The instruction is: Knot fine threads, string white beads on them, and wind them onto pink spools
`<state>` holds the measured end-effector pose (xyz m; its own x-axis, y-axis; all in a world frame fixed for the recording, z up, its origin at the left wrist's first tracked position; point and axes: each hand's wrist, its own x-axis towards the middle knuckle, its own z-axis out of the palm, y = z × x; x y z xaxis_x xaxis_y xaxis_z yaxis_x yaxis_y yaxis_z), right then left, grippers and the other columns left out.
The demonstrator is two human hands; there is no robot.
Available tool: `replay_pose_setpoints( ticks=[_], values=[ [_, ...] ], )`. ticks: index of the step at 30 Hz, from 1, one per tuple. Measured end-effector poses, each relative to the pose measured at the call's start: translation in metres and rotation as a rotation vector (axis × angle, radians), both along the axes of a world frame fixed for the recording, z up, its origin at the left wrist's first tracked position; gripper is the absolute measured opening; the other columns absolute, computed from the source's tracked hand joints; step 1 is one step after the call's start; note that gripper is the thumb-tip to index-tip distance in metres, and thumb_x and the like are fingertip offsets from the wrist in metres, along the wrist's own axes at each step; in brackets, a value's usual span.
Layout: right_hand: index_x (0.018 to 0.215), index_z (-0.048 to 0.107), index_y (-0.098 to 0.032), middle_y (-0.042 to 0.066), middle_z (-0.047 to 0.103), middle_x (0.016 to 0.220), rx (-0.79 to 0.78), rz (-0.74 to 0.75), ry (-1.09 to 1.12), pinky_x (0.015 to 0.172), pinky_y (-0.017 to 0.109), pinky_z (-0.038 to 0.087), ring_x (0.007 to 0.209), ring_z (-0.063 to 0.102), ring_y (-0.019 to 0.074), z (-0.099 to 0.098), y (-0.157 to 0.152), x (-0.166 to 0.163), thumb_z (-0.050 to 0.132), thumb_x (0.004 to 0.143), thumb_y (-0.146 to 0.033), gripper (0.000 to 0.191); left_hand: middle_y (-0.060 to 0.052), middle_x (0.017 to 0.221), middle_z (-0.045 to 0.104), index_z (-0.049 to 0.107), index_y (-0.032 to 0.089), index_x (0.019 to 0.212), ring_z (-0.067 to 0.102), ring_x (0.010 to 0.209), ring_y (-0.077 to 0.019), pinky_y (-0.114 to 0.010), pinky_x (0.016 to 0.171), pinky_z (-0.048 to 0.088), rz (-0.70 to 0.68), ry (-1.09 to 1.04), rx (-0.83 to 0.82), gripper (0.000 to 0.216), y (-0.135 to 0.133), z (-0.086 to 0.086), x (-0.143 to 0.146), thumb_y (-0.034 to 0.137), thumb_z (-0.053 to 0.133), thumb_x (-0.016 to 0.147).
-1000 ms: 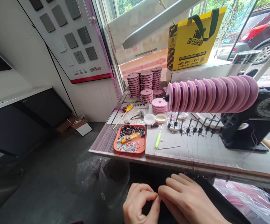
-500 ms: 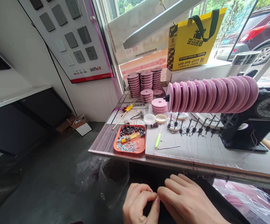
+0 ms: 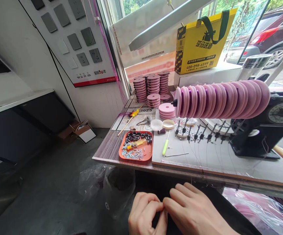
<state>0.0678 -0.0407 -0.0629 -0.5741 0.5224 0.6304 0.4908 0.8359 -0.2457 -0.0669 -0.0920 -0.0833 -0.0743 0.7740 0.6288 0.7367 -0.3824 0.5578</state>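
Note:
My left hand [image 3: 146, 213] is closed in a pinch, its thumb and forefinger meeting below the table's front edge. Against its fingertips presses my right hand [image 3: 192, 209], closed as well with the fingers curled under. Whatever lies between the fingertips is too small or hidden to make out. Above the hands, on the table, a row of pink foam spools [image 3: 219, 99] sits on the shaft of a black winding machine [image 3: 254, 140]. Several short black pieces [image 3: 197, 135] with fine lines stand on the board beneath the spools.
An orange tray [image 3: 120, 153] holds black parts and small metal pieces. Beside it lie a green-handled hook tool [image 3: 165, 147] and a thin metal rod [image 3: 177, 154]. Stacked pink spools [image 3: 153, 85] stand at the back, near a yellow bag [image 3: 202, 45]. A plastic bag [image 3: 256, 212] hangs low right.
My right hand has shifted very slightly left, its fingertips still against my left hand's. Everything on the table looks the same.

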Motion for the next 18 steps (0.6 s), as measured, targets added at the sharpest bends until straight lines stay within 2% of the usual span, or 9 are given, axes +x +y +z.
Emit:
replay_pose_setpoints(
  ticks=[4, 7, 12, 15, 18],
  values=[
    [0.075, 0.045, -0.021, -0.003, 0.052, 0.062, -0.101, -0.007, -0.02, 0.052, 0.025, 0.027, 0.054, 0.044, 0.015, -0.003, -0.003, 0.003, 0.047, 0.067, -0.005, 0.018, 0.002, 0.062, 0.057, 0.053, 0.019, 0.064, 0.051, 0.061, -0.0112, -0.022, 0.056, 0.041, 0.01, -0.033, -0.072, 0.014, -0.001, 0.0, -0.002, 0.01, 0.057, 0.073],
    [0.082, 0.044, -0.021, -0.003, 0.054, 0.066, -0.203, 0.029, -0.034, 0.053, 0.024, 0.03, 0.056, 0.047, 0.0148, -0.006, -0.005, 0.009, 0.045, 0.074, -0.006, 0.018, 0.002, 0.062, 0.058, 0.055, 0.019, 0.062, 0.052, 0.061, -0.0114, -0.022, 0.056, 0.041, 0.008, -0.07, -0.127, 0.013, -0.002, 0.0, -0.002, 0.013, 0.061, 0.072],
    [0.079, 0.041, -0.02, -0.002, 0.054, 0.065, -0.291, 0.071, -0.117, 0.051, 0.023, 0.033, 0.055, 0.048, 0.0128, -0.008, -0.005, 0.012, 0.038, 0.086, -0.009, 0.014, 0.001, 0.062, 0.058, 0.055, 0.019, 0.061, 0.053, 0.061, -0.0122, -0.023, 0.056, 0.042, -0.002, -0.085, -0.137, 0.013, -0.002, 0.001, -0.001, 0.013, 0.061, 0.071],
    [0.074, 0.041, -0.02, -0.001, 0.054, 0.062, -0.299, 0.09, -0.059, 0.049, 0.022, 0.034, 0.053, 0.048, 0.0124, -0.009, -0.004, 0.008, 0.032, 0.089, -0.012, 0.018, 0.002, 0.062, 0.058, 0.055, 0.019, 0.061, 0.053, 0.061, -0.012, -0.023, 0.055, 0.041, -0.01, -0.088, -0.136, 0.013, -0.002, 0.002, 0.0, 0.011, 0.061, 0.07],
    [0.08, 0.043, -0.02, -0.001, 0.056, 0.066, -0.343, 0.094, -0.011, 0.051, 0.021, 0.037, 0.055, 0.051, 0.012, -0.007, -0.004, 0.007, 0.03, 0.091, -0.016, 0.017, 0.002, 0.062, 0.057, 0.054, 0.019, 0.061, 0.052, 0.061, -0.0118, -0.022, 0.055, 0.041, -0.008, -0.09, -0.13, 0.015, -0.002, 0.002, 0.0, 0.01, 0.06, 0.07]
  ],
)
